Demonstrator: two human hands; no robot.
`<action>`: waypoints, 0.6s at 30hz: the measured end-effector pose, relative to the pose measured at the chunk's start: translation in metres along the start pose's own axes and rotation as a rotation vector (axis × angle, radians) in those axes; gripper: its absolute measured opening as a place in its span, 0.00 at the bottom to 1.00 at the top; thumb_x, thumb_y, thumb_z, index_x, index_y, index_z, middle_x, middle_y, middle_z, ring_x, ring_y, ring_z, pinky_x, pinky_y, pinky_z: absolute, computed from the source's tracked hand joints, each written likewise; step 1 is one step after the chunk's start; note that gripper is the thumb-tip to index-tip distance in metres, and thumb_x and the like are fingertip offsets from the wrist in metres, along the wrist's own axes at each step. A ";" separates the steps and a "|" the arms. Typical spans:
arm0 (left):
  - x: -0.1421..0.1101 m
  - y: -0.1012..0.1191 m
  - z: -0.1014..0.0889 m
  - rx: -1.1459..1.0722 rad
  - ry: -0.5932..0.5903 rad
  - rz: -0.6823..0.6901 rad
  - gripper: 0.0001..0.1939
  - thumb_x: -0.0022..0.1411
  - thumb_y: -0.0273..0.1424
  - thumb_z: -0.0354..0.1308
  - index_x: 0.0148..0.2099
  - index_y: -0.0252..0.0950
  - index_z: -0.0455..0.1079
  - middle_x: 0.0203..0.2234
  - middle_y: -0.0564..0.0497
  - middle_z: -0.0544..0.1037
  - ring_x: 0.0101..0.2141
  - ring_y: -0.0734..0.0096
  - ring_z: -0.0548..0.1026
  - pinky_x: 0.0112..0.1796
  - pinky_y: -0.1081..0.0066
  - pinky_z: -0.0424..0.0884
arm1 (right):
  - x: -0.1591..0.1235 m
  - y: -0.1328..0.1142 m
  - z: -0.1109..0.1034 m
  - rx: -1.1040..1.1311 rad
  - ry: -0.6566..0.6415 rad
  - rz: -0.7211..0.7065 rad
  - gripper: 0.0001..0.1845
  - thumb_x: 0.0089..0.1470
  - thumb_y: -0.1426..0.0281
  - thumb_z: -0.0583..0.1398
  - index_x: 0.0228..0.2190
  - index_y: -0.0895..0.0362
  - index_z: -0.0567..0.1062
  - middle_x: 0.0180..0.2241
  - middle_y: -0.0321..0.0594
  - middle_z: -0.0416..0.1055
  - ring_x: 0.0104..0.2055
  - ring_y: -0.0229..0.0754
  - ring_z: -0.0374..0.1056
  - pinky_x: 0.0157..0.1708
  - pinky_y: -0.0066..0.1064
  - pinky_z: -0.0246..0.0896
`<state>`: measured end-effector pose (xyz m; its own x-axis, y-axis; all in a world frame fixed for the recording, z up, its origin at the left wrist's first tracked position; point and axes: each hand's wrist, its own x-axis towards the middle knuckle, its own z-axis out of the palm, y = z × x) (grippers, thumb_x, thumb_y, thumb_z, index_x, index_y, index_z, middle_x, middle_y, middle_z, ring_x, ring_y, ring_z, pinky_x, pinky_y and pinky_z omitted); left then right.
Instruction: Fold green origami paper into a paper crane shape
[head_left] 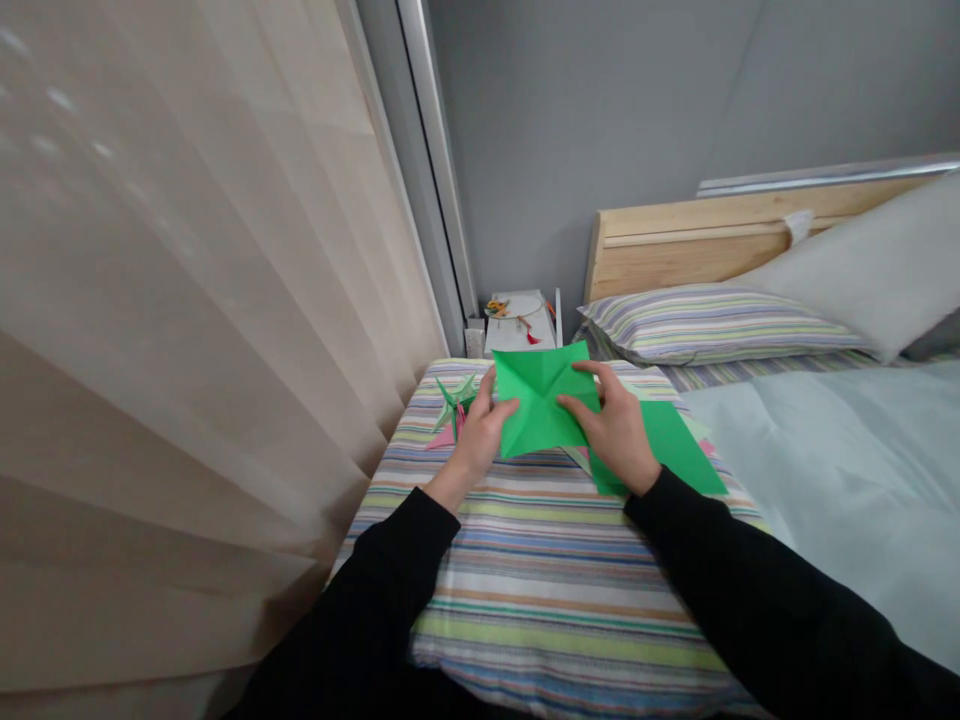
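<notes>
Head view: the left hand and right hand pinch opposite edges of a creased green origami sheet, one corner pointing toward the headboard, near the far edge of the striped bedspread. A green paper star lies just beside the left hand.

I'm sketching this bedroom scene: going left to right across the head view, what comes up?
Sheer beige curtain, green origami star, left hand, creased green origami paper, right hand, pale blue duvet.

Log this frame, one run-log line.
left hand: touching creased green paper | right hand: touching same paper | nearby: green sheet, paper star | surface: striped bedding
</notes>
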<state>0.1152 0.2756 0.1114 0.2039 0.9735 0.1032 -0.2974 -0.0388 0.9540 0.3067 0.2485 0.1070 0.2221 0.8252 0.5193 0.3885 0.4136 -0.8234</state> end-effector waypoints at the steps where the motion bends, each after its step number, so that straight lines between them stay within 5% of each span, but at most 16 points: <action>1: 0.000 0.002 0.000 -0.026 0.015 0.014 0.39 0.58 0.28 0.64 0.70 0.47 0.58 0.59 0.50 0.75 0.56 0.58 0.74 0.55 0.63 0.71 | 0.000 0.000 0.000 0.074 -0.024 0.046 0.24 0.49 0.64 0.69 0.48 0.50 0.75 0.35 0.41 0.79 0.37 0.53 0.74 0.39 0.44 0.70; 6: -0.004 0.018 0.002 -0.140 0.077 -0.046 0.48 0.61 0.29 0.64 0.75 0.49 0.42 0.55 0.47 0.78 0.49 0.61 0.80 0.51 0.60 0.75 | 0.003 -0.005 -0.002 0.494 -0.136 0.345 0.32 0.38 0.64 0.75 0.47 0.52 0.75 0.35 0.39 0.81 0.35 0.49 0.77 0.39 0.42 0.74; 9: -0.007 0.024 0.002 -0.178 0.012 -0.032 0.55 0.58 0.29 0.68 0.76 0.51 0.36 0.46 0.49 0.83 0.42 0.61 0.83 0.48 0.58 0.77 | 0.004 -0.010 -0.003 0.626 -0.151 0.436 0.34 0.35 0.66 0.76 0.47 0.53 0.76 0.38 0.40 0.82 0.37 0.47 0.78 0.42 0.42 0.75; 11: -0.008 0.024 0.002 -0.182 -0.067 -0.025 0.55 0.53 0.28 0.72 0.75 0.49 0.44 0.44 0.49 0.83 0.41 0.60 0.83 0.47 0.59 0.78 | 0.003 -0.013 -0.003 0.698 -0.155 0.461 0.34 0.36 0.67 0.76 0.48 0.53 0.76 0.39 0.40 0.83 0.38 0.46 0.79 0.44 0.41 0.75; 15: -0.006 0.018 0.001 -0.175 -0.099 -0.089 0.33 0.47 0.27 0.75 0.57 0.37 0.74 0.43 0.46 0.83 0.41 0.62 0.82 0.44 0.65 0.78 | -0.001 -0.020 -0.005 0.797 -0.176 0.487 0.34 0.37 0.70 0.75 0.49 0.52 0.77 0.40 0.38 0.83 0.38 0.44 0.78 0.42 0.38 0.75; 18: -0.004 0.011 0.002 -0.194 -0.057 -0.097 0.25 0.45 0.26 0.75 0.48 0.35 0.79 0.39 0.47 0.84 0.38 0.65 0.81 0.42 0.68 0.77 | -0.002 -0.024 -0.006 0.814 -0.187 0.500 0.33 0.39 0.70 0.74 0.50 0.51 0.77 0.42 0.37 0.82 0.39 0.44 0.78 0.41 0.38 0.74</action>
<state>0.1131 0.2712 0.1221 0.2909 0.9561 0.0342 -0.4468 0.1042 0.8885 0.3018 0.2343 0.1270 0.0203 0.9966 0.0797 -0.4650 0.0800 -0.8817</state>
